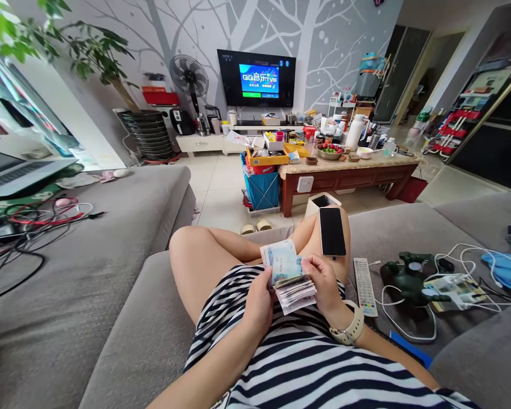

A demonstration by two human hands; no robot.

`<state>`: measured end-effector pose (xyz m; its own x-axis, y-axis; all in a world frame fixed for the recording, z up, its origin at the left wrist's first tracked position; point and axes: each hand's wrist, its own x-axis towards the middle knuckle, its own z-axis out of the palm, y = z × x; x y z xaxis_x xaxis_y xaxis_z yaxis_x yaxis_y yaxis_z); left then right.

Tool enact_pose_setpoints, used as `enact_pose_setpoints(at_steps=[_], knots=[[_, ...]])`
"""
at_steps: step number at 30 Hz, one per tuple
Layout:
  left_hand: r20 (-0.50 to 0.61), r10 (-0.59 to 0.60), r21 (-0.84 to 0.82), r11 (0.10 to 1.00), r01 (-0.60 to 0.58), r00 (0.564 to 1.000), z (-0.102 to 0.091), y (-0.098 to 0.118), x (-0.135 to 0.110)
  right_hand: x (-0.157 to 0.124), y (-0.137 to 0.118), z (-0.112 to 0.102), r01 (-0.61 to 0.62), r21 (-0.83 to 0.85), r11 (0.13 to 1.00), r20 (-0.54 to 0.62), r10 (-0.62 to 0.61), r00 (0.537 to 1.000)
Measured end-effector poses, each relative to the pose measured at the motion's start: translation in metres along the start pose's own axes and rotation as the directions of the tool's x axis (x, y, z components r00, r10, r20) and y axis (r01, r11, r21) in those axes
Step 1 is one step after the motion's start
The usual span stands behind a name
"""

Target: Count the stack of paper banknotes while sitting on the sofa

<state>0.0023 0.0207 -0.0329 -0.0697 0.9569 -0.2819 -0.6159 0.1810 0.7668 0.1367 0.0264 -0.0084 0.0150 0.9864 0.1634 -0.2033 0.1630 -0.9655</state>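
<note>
I sit cross-legged on a grey sofa in a striped dress. My left hand is closed under a stack of banknotes held over my lap. My right hand, with a pale watch on the wrist, pinches the stack's right edge; one bluish note stands lifted at the front. A black phone lies face up on my right knee.
A white remote control, a dark green object and white cables lie on the sofa to my right. A laptop and tangled cords sit on the left seat. Ahead stand a cluttered coffee table, a fan and a lit television.
</note>
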Motion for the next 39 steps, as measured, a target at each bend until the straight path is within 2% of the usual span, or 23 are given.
enact_pose_setpoints(at_steps=[3,8,12,15,23,30,39], knots=[[0.048,-0.029,-0.024,0.999,0.030,0.998,0.000,0.000,0.001,0.001,0.002,-0.001,0.000,0.015,1.000,-0.007,0.000,1.000],[0.013,-0.058,-0.032,0.998,0.058,0.998,0.003,0.003,-0.001,0.001,0.006,-0.002,-0.019,0.024,1.000,-0.015,0.019,1.000],[0.010,-0.034,-0.040,0.999,0.034,0.999,0.006,0.005,-0.005,-0.001,0.004,0.000,-0.058,0.055,0.997,0.024,0.057,0.998],[-0.015,-0.018,-0.031,0.999,0.017,1.000,0.007,0.005,-0.006,-0.002,0.001,0.000,-0.044,0.055,0.998,0.031,0.042,0.999],[0.056,-0.024,0.020,1.000,0.023,0.998,0.004,0.008,-0.009,0.003,0.007,-0.002,-0.038,0.052,0.998,-0.096,0.043,0.994],[0.084,-0.039,0.026,0.999,0.037,0.996,0.003,0.006,-0.008,0.004,0.011,-0.003,-0.058,0.021,0.998,-0.075,0.060,0.995],[-0.008,-0.014,-0.008,1.000,0.014,1.000,-0.001,-0.001,-0.003,0.002,0.011,-0.004,0.006,-0.038,0.999,-0.060,-0.009,0.998]])
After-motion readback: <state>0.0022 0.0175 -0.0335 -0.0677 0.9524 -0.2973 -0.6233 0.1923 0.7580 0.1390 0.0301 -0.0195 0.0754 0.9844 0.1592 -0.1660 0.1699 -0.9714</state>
